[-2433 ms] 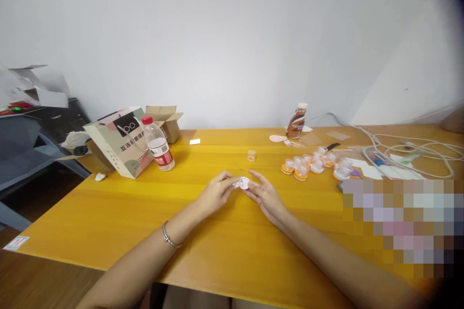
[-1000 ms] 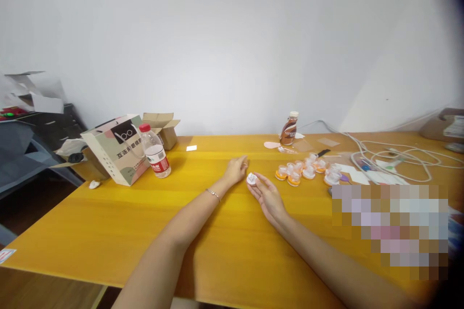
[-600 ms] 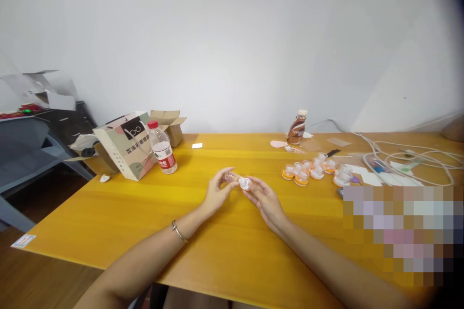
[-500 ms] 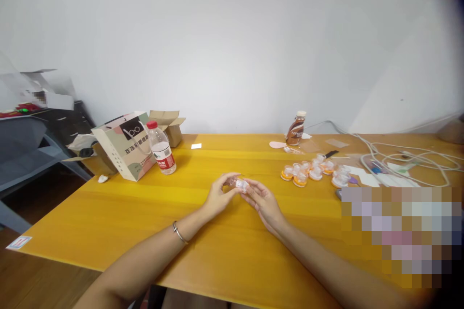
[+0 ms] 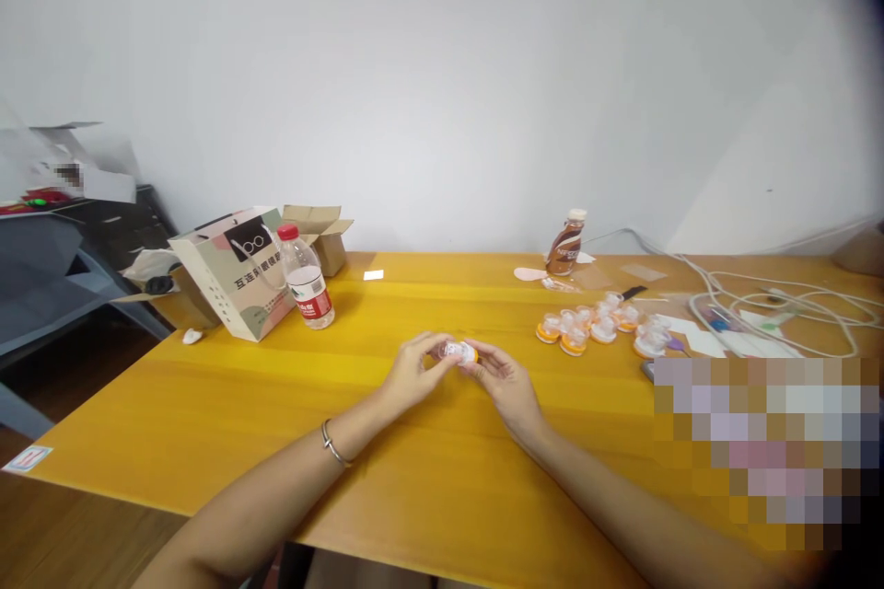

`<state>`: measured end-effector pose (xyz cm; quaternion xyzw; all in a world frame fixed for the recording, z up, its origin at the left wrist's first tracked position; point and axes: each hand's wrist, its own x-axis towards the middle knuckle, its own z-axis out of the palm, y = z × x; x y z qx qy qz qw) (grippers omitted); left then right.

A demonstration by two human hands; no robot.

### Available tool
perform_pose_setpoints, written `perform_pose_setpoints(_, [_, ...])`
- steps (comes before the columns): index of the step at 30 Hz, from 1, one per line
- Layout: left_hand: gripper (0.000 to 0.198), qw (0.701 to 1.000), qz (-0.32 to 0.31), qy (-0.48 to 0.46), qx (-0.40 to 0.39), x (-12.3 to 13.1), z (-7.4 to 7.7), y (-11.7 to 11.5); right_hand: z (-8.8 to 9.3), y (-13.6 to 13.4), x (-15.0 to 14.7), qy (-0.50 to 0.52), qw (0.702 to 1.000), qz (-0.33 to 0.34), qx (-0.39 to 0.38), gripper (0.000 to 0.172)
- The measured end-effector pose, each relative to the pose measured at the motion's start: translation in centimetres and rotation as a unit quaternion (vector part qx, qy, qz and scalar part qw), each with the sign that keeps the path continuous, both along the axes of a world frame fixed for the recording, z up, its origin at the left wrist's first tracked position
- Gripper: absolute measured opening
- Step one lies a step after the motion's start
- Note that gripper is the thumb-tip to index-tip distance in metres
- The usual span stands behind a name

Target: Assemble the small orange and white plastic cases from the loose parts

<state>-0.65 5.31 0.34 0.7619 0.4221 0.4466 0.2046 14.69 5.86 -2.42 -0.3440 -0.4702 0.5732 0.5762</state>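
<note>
Above the middle of the table (image 5: 387, 497), my left hand (image 5: 414, 373) and my right hand (image 5: 507, 386) come together around a small clear plastic container with an orange base (image 5: 459, 352). My left fingers are closed on its clear end. At its right end, where an orange edge shows, my right thumb and fingertips pinch it. My fingers cover part of the container, so its full shape is hidden. To the right stands a group of similar clear containers with orange bases (image 5: 574, 342), apart from my hands.
At the left are a paper gift bag (image 5: 257, 294), a red-capped water bottle (image 5: 310, 290) and an open cardboard box (image 5: 328, 244). A brown drink bottle (image 5: 566, 248) stands at the back right, near a pink oval piece (image 5: 529, 274). White cables (image 5: 711, 285) and papers (image 5: 694, 337) spread farther right.
The small container has turned in my fingers, and its orange edge now shows at the right end. My right fingers have closed in around that end. The view has shifted slightly.
</note>
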Motion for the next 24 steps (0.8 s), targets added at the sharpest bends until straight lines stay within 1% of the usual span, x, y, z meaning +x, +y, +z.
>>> perform_pose_setpoints(2, [0.026,1.000,-0.003,0.009,-0.010,-0.1,0.2,0.1,-0.1,0.0,0.0,-0.017,1.000,-0.013,0.013,0.030])
perform_pose_setpoints(5, [0.025,0.999,-0.037,0.014,-0.023,-0.3,0.5,0.2,-0.1,-0.1,0.0,-0.050,0.997,-0.028,0.043,0.027])
perform_pose_setpoints(7, [0.024,0.998,-0.045,0.018,-0.042,-0.5,0.6,0.2,-0.1,-0.3,0.1,-0.076,0.994,-0.036,0.071,0.026])
perform_pose_setpoints(10, [0.030,0.996,-0.026,0.037,-0.079,-0.7,0.6,0.4,-0.1,-0.5,0.1,-0.116,0.986,-0.051,0.113,0.025])
perform_pose_setpoints(13, [0.041,0.988,-0.010,0.064,-0.141,-0.9,0.5,0.6,0.0,-0.7,0.0,-0.129,0.983,-0.053,0.123,0.024])
perform_pose_setpoints(15, [0.048,0.982,0.009,0.083,-0.171,-1.0,0.6,0.7,0.0,-0.7,-0.2,-0.110,0.988,-0.032,0.099,0.024])
perform_pose_setpoints(16, [0.050,0.981,0.021,0.090,-0.168,-1.1,0.6,0.7,0.0,-0.6,-0.3,-0.090,0.993,-0.015,0.075,0.025])
perform_pose_setpoints(18, [0.048,0.987,0.039,0.091,-0.129,-1.0,0.8,0.6,0.0,-0.4,-0.4,-0.035,0.999,0.026,0.013,0.029])
perform_pose_setpoints(19, [0.044,0.990,0.036,0.081,-0.105,-0.9,1.0,0.6,-0.1,-0.3,-0.4,-0.006,0.999,0.043,-0.018,0.030])
perform_pose_setpoints(21, [0.040,0.996,0.008,0.049,-0.075,-0.8,1.2,0.4,-0.1,-0.1,-0.3,0.038,0.995,0.069,-0.062,0.029])
perform_pose_setpoints(24, [0.045,0.997,-0.049,0.021,-0.057,-0.6,1.2,0.2,-0.1,0.1,0.2,0.067,0.989,0.094,-0.090,0.028])
